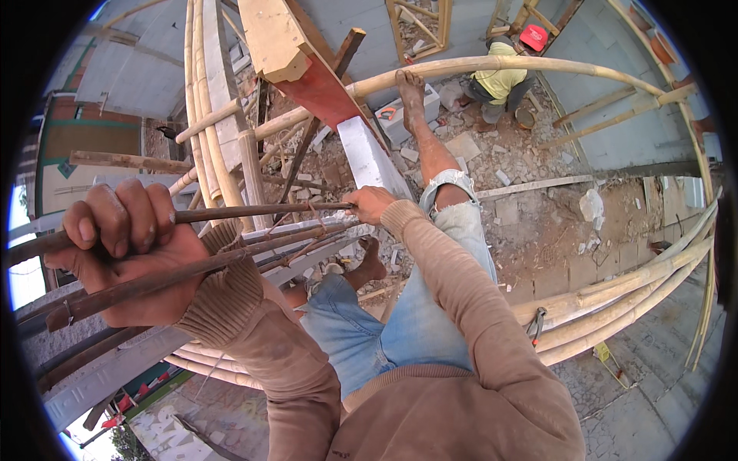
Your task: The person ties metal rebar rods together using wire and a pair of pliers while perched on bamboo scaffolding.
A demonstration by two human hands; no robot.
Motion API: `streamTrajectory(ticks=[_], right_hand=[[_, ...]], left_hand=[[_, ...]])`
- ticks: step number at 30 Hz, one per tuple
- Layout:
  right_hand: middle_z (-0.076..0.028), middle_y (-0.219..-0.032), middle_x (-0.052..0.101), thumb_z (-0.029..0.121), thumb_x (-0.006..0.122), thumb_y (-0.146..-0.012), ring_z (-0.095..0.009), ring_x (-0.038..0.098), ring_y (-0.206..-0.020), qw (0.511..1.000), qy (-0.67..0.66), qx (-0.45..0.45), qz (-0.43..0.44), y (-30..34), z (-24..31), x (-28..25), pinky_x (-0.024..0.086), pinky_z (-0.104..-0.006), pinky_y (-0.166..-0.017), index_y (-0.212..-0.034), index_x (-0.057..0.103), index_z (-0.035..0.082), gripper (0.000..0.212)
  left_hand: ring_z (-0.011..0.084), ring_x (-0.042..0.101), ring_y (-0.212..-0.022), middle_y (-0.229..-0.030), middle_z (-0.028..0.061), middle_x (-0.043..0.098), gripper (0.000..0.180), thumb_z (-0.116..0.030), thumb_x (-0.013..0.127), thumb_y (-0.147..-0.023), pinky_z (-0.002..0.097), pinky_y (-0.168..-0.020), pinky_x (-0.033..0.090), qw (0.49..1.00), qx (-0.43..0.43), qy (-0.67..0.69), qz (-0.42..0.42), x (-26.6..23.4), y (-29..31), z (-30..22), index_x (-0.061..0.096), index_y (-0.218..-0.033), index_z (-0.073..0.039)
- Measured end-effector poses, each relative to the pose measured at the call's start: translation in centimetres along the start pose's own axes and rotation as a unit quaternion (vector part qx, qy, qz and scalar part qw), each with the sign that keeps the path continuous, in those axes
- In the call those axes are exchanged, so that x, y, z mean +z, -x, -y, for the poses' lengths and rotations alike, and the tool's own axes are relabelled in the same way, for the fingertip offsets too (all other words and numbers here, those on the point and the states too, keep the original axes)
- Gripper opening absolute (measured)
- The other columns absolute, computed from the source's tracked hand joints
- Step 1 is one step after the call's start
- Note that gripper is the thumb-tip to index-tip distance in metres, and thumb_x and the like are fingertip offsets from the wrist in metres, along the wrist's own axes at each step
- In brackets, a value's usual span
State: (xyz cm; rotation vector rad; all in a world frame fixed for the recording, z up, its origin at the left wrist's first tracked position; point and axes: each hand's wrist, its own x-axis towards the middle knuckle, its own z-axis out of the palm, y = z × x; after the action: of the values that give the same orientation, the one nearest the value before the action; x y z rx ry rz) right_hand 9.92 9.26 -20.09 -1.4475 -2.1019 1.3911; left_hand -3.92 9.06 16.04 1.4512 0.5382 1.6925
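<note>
A long brown steel rod (254, 210) runs across the left half of the view. My left hand (127, 238) is closed in a fist around it near its left end. At the other end, my right hand (370, 204) grips the rod with the fingers wrapped; their tips are partly hidden. A second steel rod (165, 283) passes in front of my left wrist, beside more rods that converge toward my right hand. Thin wire (314, 211) crosses the rods between my hands. Just past my right hand stands a white block column (373, 157).
Bamboo poles (615, 296) curve by my right side, with pliers (536, 326) on them. One bare foot (410, 100) rests on a crossing bamboo pole (492, 64). A red-sided wooden board (319, 88) rises ahead. Far below, a person in a red cap (500, 81) crouches among rubble.
</note>
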Motion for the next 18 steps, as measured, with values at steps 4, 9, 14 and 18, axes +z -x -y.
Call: streamTrajectory(ticks=[4, 9, 14, 18], right_hand=[[-0.017, -0.097, 0.069, 0.02, 0.066, -0.087, -0.038, 0.064, -0.097, 1.0, -0.01, 0.001, -0.002, -0.2, -0.2, 0.1, 0.049, -0.0489, -0.083, -0.104, 0.068, 0.014, 0.018], [-0.018, -0.095, 0.069, 0.022, 0.067, -0.086, -0.038, 0.064, -0.096, 0.999, -0.04, 0.003, 0.002, -0.2, -0.6, -0.2, 0.049, -0.0485, -0.083, -0.101, 0.069, 0.013, 0.018], [-0.017, -0.097, 0.069, 0.023, 0.066, -0.087, -0.037, 0.065, -0.098, 0.999, -0.03, -0.006, 0.008, 0.2, -0.3, -0.6, 0.049, -0.0475, -0.085, -0.107, 0.07, 0.015, 0.022], [-0.019, -0.099, 0.067, 0.028, 0.067, -0.089, -0.037, 0.063, -0.097, 0.997, -0.081, 0.014, 0.012, 0.3, 0.5, 0.4, 0.048, -0.0462, -0.084, -0.111, 0.064, 0.011, 0.028]], left_hand=[[0.0075, 0.023, -0.05, -0.062, -0.0051, 0.031, 0.036, -0.042, 0.044, -0.103, 0.0256, -0.046, 0.019, 1.0, 0.0, 0.007, 0.022, -1.2, -0.1, -0.3, 0.048, -0.081, -0.015], [0.0076, 0.023, -0.051, -0.062, -0.0053, 0.031, 0.033, -0.04, 0.047, -0.102, 0.0256, -0.046, 0.019, 1.0, -0.013, 0.023, 0.005, -0.7, 0.0, -0.4, 0.047, -0.08, -0.015], [0.0078, 0.024, -0.05, -0.06, -0.0045, 0.032, 0.033, -0.036, 0.053, -0.099, 0.0255, -0.047, 0.022, 0.999, -0.023, 0.041, -0.004, 0.3, 0.4, -0.4, 0.048, -0.076, -0.013], [0.0072, 0.021, -0.051, -0.062, -0.0053, 0.03, 0.039, -0.049, 0.045, -0.102, 0.0256, -0.046, 0.017, 0.998, -0.021, 0.065, 0.009, -1.5, 0.2, -0.3, 0.048, -0.082, -0.015]])
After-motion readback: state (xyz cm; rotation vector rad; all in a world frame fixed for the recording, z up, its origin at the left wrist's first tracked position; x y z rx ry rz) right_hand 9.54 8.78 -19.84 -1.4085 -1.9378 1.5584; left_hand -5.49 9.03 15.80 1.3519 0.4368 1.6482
